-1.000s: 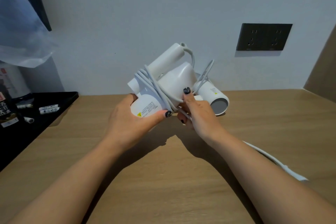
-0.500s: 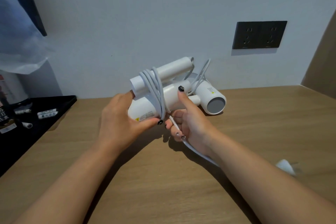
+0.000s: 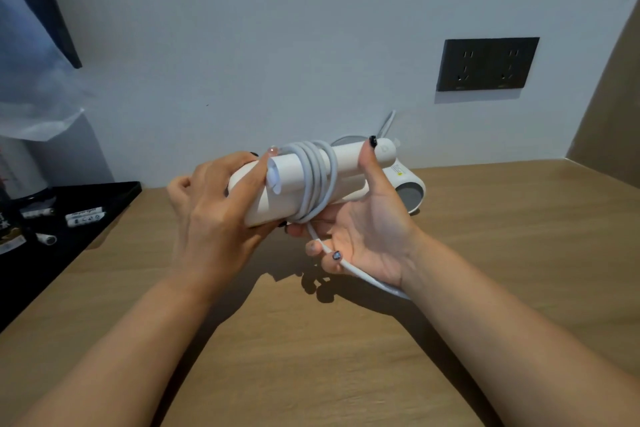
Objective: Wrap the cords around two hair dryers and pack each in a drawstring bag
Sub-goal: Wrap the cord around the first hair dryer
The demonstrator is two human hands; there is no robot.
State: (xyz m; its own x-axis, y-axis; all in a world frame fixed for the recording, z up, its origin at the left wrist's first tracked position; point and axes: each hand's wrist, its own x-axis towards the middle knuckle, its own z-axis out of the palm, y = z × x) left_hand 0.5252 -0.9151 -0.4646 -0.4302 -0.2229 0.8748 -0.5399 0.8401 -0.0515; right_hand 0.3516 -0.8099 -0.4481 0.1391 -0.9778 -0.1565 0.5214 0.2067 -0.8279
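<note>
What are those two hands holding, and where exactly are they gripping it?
The left hand grips the white hair dryer by its body. The right hand steadies its folded handle with the thumb, while its curled fingers hold the loose cord.

A wide stretch of light wooden bench [image 3: 346, 357] lies bare in front, crossed only by two forearms. At the left, a black tray [image 3: 104, 194] holding small white tubes [image 3: 85, 217] blocks that edge. Behind the raised hands, a second white hair dryer [image 3: 408, 187] rests on the bench close to the white wall [image 3: 277, 45]. To the right, the bench runs open to a brown side panel [image 3: 613, 114].
</note>
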